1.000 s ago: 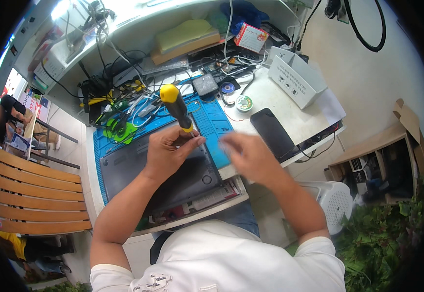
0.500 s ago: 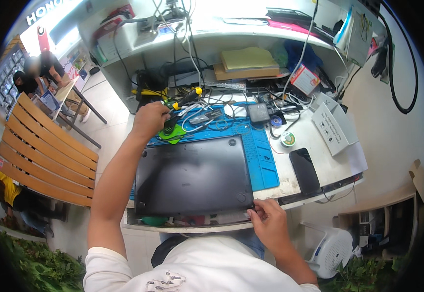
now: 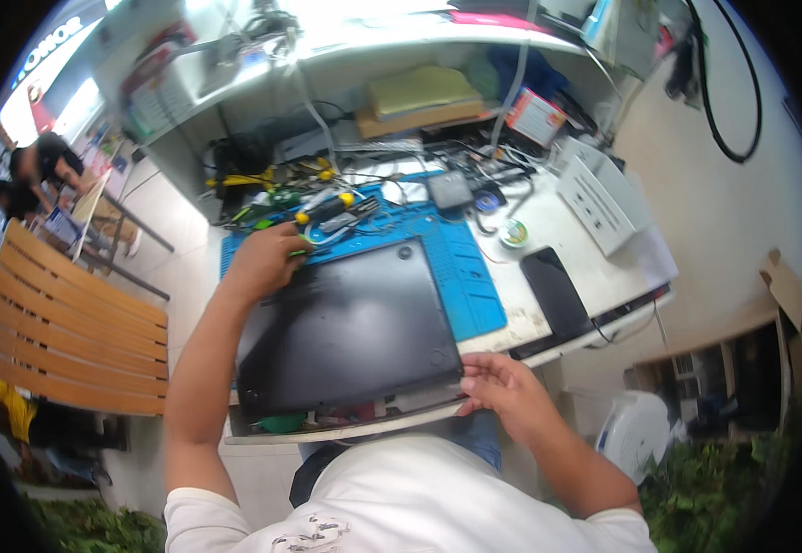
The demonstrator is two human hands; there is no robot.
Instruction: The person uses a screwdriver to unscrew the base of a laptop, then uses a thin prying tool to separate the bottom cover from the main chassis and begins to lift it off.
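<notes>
A black laptop lies with its underside up, showing round rubber feet, partly over a blue work mat. My left hand is at its far left corner, fingers closed on a small thin green piece, mostly hidden by the fingers. At the near right corner, my right hand grips the laptop's edge with its fingertips, thumb lower down. Just beyond my left hand is a yellow-and-black screwdriver among cables and small tools.
An open drawer with loose items sits under the laptop's near edge. To the right lie a black phone, a solder spool and a white box. A grey adapter rests on the mat. A slatted wooden bench stands left.
My left hand has come back from the screwdriver and tools to the laptop's far left corner, now with the green piece. My right hand stays at the near corner; the view has shifted.
</notes>
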